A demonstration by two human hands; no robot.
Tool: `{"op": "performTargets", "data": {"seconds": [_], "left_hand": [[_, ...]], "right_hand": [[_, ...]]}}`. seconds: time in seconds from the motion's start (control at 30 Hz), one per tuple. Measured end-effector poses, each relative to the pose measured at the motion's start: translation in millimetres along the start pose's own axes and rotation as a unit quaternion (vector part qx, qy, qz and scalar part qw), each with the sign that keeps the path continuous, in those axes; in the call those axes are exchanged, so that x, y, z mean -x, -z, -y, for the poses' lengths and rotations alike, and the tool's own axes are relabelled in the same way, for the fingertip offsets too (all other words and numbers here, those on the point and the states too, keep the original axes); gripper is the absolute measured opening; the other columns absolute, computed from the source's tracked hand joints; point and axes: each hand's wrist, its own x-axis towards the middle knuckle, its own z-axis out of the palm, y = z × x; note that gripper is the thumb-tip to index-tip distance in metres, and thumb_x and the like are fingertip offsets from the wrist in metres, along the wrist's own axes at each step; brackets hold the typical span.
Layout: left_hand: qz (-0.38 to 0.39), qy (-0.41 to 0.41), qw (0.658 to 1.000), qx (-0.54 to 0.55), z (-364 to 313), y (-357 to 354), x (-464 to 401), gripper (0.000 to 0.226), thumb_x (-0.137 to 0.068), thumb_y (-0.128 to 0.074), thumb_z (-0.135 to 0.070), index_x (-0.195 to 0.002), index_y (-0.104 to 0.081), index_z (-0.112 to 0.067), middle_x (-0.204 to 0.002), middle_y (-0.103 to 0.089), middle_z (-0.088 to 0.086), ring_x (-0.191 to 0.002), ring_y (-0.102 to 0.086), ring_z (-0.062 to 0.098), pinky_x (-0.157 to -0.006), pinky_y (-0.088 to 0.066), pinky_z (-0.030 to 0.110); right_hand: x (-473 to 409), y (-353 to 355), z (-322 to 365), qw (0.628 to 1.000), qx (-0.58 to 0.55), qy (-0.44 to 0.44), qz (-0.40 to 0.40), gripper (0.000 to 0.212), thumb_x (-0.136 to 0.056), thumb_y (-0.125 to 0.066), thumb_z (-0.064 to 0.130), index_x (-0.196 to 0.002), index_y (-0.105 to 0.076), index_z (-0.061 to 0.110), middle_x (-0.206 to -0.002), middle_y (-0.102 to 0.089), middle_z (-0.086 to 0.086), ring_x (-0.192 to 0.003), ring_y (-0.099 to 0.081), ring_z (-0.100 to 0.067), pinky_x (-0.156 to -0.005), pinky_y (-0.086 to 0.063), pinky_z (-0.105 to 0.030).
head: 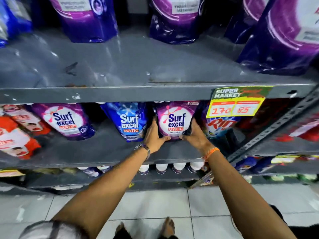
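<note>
A purple Surf Excel Matic pouch (175,120) stands on the middle grey shelf (103,152). My left hand (154,135) grips its left side, thumb under the bottom edge. My right hand (194,133) grips its right side, thumb also at the bottom edge. The pouch's top is hidden behind the shelf above.
A blue Surf Excel pouch (128,121) stands just left of the held one, a Rin pouch (220,125) just right. Another purple pouch (64,120) and red packs (15,133) lie further left. A yellow price tag (236,103) hangs from the upper shelf (120,66), which carries large purple pouches.
</note>
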Motion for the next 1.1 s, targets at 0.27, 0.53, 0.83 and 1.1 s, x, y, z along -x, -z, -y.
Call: {"op": "performTargets", "data": {"seconds": [0.27, 0.53, 0.83, 1.1], "left_hand": [[0.014, 0.001, 1.0, 0.025, 15, 7, 14, 0.105, -0.073, -0.083, -0.011, -0.155, -0.018, -0.014, -0.147, -0.05, 0.004, -0.136, -0.046, 0.018, -0.115, -0.039, 0.045], [0.033, 0.016, 0.995, 0.098, 57, 59, 74, 0.099, -0.073, -0.079, -0.006, -0.153, -0.023, -0.017, -0.14, -0.056, 0.0, -0.13, -0.054, 0.018, -0.11, -0.046, 0.047], [-0.06, 0.038, 0.992, 0.107, 124, 186, 118, 0.087, -0.072, -0.078, 0.008, -0.144, -0.036, -0.017, -0.126, -0.061, -0.009, -0.122, -0.059, 0.018, -0.105, -0.05, 0.046], [-0.114, 0.036, 0.991, 0.065, 172, 286, 121, 0.094, -0.072, -0.077, 0.008, -0.149, -0.028, -0.011, -0.135, -0.053, -0.009, -0.131, -0.05, 0.021, -0.113, -0.041, 0.05]], "right_hand": [[27, -14, 11, 0.999, -0.002, 0.034, -0.016, 0.089, -0.08, -0.072, -0.011, -0.148, -0.03, 0.028, -0.136, -0.056, 0.009, -0.133, -0.052, -0.022, -0.107, -0.049, -0.053], [78, -91, 26, 0.998, 0.006, 0.049, -0.042, 0.075, -0.083, -0.069, -0.012, -0.145, -0.037, 0.017, -0.121, -0.059, 0.029, -0.108, -0.059, 0.017, -0.099, -0.055, -0.038], [70, -228, 76, 0.994, 0.015, 0.105, 0.025, 0.075, -0.085, -0.068, -0.007, -0.145, -0.034, 0.022, -0.125, -0.056, 0.03, -0.119, -0.058, -0.002, -0.109, -0.048, -0.045], [41, -326, 128, 0.986, 0.038, 0.144, 0.079, 0.083, -0.085, -0.067, -0.001, -0.15, -0.027, 0.032, -0.138, -0.054, 0.013, -0.132, -0.053, -0.015, -0.111, -0.045, -0.05]]}}
